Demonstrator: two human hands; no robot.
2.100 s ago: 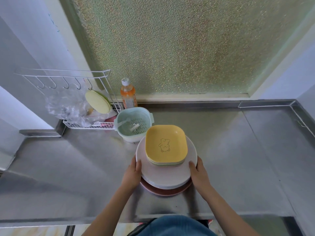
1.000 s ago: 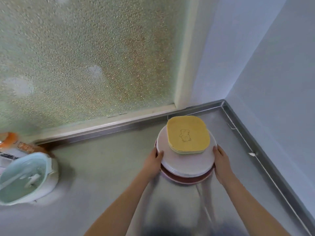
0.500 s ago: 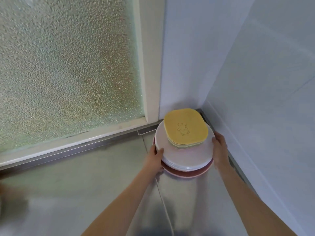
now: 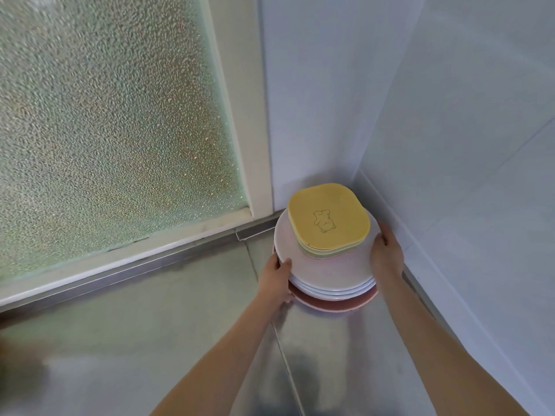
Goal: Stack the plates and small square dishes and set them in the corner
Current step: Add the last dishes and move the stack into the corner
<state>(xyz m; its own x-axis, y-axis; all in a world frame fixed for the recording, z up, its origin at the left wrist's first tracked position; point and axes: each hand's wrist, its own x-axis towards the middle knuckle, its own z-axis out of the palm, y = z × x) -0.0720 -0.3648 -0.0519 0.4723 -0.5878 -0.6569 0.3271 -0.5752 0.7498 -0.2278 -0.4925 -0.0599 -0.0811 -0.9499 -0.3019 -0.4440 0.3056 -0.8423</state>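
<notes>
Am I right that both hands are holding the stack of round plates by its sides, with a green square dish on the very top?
Not quite: in the head view the top square dish is yellow, with green ones beneath it. The rest holds: the left hand and right hand hold the stack of round plates by its sides.

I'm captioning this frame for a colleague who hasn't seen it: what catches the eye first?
A yellow square dish with a small bear drawing tops a stack of pale round plates in the counter's far right corner. The left hand and right hand grip the stack's sides, beside a frosted window.
</notes>
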